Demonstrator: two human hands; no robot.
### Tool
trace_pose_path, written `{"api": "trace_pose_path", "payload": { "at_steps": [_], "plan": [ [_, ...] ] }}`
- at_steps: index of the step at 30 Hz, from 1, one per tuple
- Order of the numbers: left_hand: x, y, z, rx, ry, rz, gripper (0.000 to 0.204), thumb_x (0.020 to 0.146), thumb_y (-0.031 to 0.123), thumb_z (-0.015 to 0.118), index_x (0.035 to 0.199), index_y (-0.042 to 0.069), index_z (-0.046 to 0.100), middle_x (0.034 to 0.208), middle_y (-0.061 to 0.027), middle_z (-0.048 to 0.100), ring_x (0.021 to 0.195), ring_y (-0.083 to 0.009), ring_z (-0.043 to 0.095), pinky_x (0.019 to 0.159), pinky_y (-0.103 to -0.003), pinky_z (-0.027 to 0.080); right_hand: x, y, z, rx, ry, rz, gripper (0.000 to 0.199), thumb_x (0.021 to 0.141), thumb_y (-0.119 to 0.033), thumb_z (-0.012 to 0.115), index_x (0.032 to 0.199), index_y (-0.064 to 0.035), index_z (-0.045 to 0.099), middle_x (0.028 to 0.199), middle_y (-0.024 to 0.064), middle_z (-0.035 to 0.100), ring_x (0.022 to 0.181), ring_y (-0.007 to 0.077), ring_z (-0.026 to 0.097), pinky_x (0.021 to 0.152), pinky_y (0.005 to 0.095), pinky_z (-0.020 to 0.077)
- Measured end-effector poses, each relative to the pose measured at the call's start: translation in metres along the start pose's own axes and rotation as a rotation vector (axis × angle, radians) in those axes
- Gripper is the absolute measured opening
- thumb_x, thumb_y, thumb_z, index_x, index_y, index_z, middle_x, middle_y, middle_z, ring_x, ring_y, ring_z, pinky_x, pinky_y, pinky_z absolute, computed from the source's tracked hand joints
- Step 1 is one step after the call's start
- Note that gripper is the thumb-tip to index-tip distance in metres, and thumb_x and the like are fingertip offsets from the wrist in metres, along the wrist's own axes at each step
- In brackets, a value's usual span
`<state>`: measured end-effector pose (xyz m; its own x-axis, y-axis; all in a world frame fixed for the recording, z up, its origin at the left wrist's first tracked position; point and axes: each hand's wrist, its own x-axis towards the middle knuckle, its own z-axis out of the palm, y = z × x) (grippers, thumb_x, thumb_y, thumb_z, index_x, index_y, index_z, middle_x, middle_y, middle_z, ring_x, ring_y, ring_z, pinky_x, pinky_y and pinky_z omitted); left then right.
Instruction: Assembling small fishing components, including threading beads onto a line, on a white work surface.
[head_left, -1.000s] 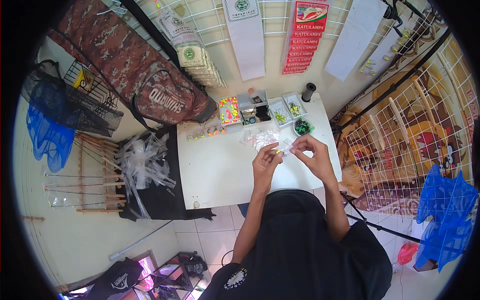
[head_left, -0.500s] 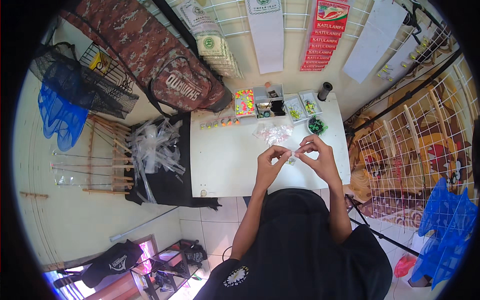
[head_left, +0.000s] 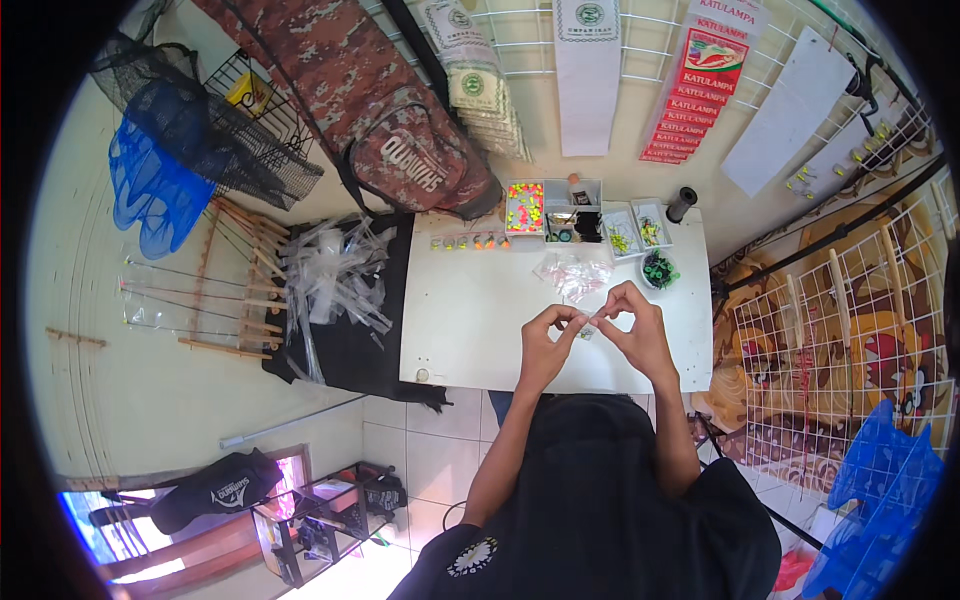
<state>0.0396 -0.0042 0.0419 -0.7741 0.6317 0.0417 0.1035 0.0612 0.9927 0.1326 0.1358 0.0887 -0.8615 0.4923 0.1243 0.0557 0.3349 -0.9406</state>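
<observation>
Over the front of the white table, both my hands pinch a small clear plastic bag at its top edge. My left hand has thumb and forefinger closed on it, and my right hand grips it from the other side, fingertips almost touching. Small yellowish and dark bits show inside the bag, too small to name. Beyond my hands lies a loose heap of clear plastic bags. To its right stands a round tub of dark green pieces.
Along the back are a tray of pink and yellow pieces, a divided tray, two small trays of yellow-green items and a black cylinder. Small coloured items form a row at left. Plastic sleeves lie on black cloth.
The view has shifted, so the table appears slightly to the right and lower. My fingertips have drawn closer together at the top of the small bag.
</observation>
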Motion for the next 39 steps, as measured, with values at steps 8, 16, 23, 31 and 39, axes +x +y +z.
{"api": "trace_pose_path", "payload": {
  "at_steps": [8,16,23,31,39],
  "plan": [
    [-0.008,-0.003,-0.023,-0.16,0.122,-0.029,0.015,0.087,0.014,0.071,0.092,0.0,0.069,0.084,-0.0034,0.07,0.074,-0.0082,0.057,0.068,-0.025,0.044,0.014,-0.004,0.027,-0.016,-0.092,-0.044,0.027,0.076,-0.002,0.072,0.095,-0.0018,0.053,0.084,0.0086,0.064,0.082,0.019,0.065,0.077,0.0322,0.0497],
    [-0.005,-0.008,-0.061,-0.13,0.071,-0.055,0.016,0.087,0.013,0.071,0.093,-0.001,0.069,0.085,-0.0047,0.07,0.076,-0.0084,0.058,0.072,-0.025,0.045,0.027,-0.015,0.057,-0.039,-0.161,-0.033,0.027,0.078,-0.004,0.071,0.097,-0.0056,0.052,0.082,0.0046,0.066,0.081,0.0162,0.063,0.077,0.0322,0.048],
    [0.002,-0.019,-0.101,-0.117,0.18,-0.037,0.013,0.088,0.011,0.068,0.088,-0.002,0.067,0.079,-0.004,0.068,0.071,-0.0076,0.056,0.066,-0.024,0.044,0.042,-0.018,0.103,0.028,-0.166,0.018,0.026,0.081,-0.009,0.073,0.098,-0.0071,0.053,0.081,0.0027,0.067,0.083,0.014,0.066,0.078,0.0315,0.0481],
    [0.023,-0.025,-0.155,-0.255,0.268,-0.112,0.016,0.092,0.012,0.066,0.097,-0.003,0.066,0.088,-0.005,0.066,0.08,-0.0081,0.058,0.074,-0.023,0.046,0.066,-0.007,0.171,0.208,-0.191,0.116,0.024,0.082,-0.014,0.075,0.101,-0.0057,0.063,0.083,0.0003,0.07,0.076,0.0069,0.064,0.07,0.0254,0.0465],
    [0.058,-0.062,-0.213,-0.25,0.221,-0.19,0.022,0.091,0.017,0.067,0.105,0.0,0.065,0.09,-0.0045,0.067,0.079,-0.0099,0.059,0.068,-0.023,0.045,0.113,0.023,0.243,0.353,-0.127,0.256,0.014,0.083,-0.008,0.074,0.093,-0.0009,0.067,0.079,0.0016,0.068,0.071,0.004,0.059,0.066,0.0206,0.0475]
  ]
}}
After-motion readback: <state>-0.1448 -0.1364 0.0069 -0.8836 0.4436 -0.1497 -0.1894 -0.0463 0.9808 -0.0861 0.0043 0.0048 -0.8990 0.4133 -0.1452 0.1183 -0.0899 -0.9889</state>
